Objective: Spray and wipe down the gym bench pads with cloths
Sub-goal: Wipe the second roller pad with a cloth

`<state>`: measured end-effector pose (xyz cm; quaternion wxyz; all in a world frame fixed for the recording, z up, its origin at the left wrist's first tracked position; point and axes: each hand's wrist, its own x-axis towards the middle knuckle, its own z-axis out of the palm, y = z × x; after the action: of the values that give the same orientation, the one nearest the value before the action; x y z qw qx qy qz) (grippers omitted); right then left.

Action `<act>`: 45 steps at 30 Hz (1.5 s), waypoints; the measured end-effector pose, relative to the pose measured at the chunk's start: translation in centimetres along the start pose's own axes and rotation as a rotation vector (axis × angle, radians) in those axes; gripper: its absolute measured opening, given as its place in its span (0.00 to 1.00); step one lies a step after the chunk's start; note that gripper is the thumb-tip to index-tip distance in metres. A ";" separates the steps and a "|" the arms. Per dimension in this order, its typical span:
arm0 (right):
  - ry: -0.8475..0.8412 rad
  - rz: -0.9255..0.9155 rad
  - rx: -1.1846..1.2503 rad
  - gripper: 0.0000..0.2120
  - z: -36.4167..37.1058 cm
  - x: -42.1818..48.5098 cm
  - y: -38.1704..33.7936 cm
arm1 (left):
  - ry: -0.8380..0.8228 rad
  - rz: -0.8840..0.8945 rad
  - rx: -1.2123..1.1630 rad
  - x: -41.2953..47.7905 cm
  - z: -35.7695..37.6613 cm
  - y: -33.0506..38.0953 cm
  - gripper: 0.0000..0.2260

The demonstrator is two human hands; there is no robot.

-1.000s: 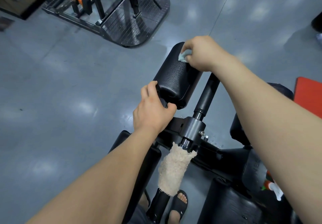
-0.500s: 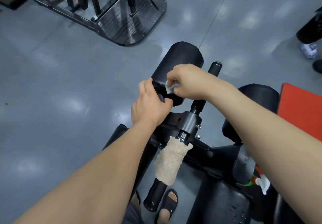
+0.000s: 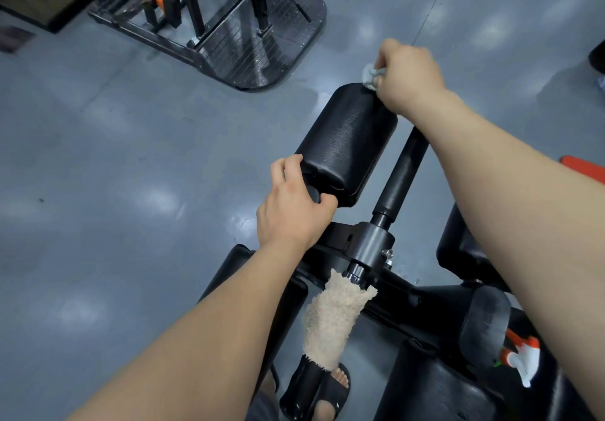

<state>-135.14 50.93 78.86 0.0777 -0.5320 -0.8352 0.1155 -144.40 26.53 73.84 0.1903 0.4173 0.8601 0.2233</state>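
A black cylindrical roller pad (image 3: 347, 140) sticks out from the bench frame in the middle of the view. My right hand (image 3: 407, 76) is closed on a small pale grey cloth (image 3: 370, 76), pressed at the pad's far end. My left hand (image 3: 291, 206) grips the pad's near end, around its black end cap. A beige fluffy cloth (image 3: 334, 319) hangs from the frame's joint below. A spray bottle with a white and orange trigger head (image 3: 520, 356) rests on a black pad at lower right.
A black metal bar (image 3: 402, 171) runs beside the roller pad. Other black pads (image 3: 435, 384) lie low in view. Another gym machine with a ribbed footplate (image 3: 262, 37) stands at the top left. A sandalled foot (image 3: 327, 391) is on the grey floor.
My right hand slid the grey cloth from the pad's near end, by my left hand, out to its far end. My left hand kept its grip.
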 end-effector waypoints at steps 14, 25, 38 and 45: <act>-0.172 -0.097 0.076 0.09 -0.5 -0.2 -0.9 | 0.000 -0.001 -0.005 -0.1 0.1 0.0 0.29; -0.177 -0.097 0.053 0.04 0.7 -1.7 -3.1 | 0.003 0.012 0.008 -0.1 0.0 0.0 0.27; -0.416 -0.364 0.125 0.08 1.8 -9.4 -4.9 | -0.024 -0.055 -0.040 0.1 -0.2 0.2 0.28; -0.195 -0.081 0.075 0.14 1.1 -1.4 -1.6 | -0.028 -0.023 -0.030 0.1 0.0 0.0 0.25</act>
<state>-136.18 48.89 78.22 0.0203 -0.4809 -0.8547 0.1945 -144.44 26.64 73.86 0.2111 0.4077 0.8586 0.2280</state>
